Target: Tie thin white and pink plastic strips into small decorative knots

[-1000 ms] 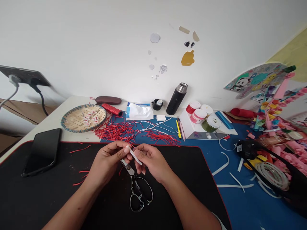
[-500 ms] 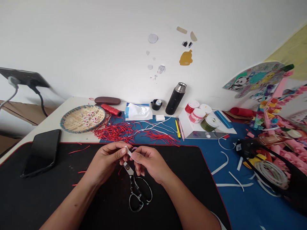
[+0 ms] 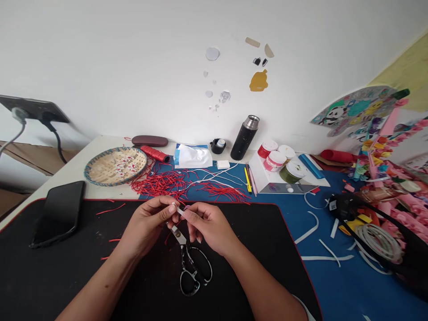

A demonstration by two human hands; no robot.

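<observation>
Over the black mat [image 3: 67,276], my left hand [image 3: 149,223] and my right hand [image 3: 207,225] meet at their fingertips. Both pinch a short white strip [image 3: 179,210] held between them, with a bit of pink showing at its far end. Directly below the hands a pair of black-handled scissors [image 3: 189,261] lies on the mat, blades pointing away from me. A few red thread scraps [image 3: 112,208] lie on the mat to the left of my left hand.
A black phone [image 3: 60,211] lies at the left. A woven basket [image 3: 115,166], a red thread spool [image 3: 155,154], a heap of red threads [image 3: 174,183] and a black flask [image 3: 245,137] stand behind. Paint jars [image 3: 279,160], white strips [image 3: 314,229] and craft clutter fill the right.
The white strip has been drawn in between the fingertips and shows shorter. Both hands have shifted slightly up and left. The scissors stay put.
</observation>
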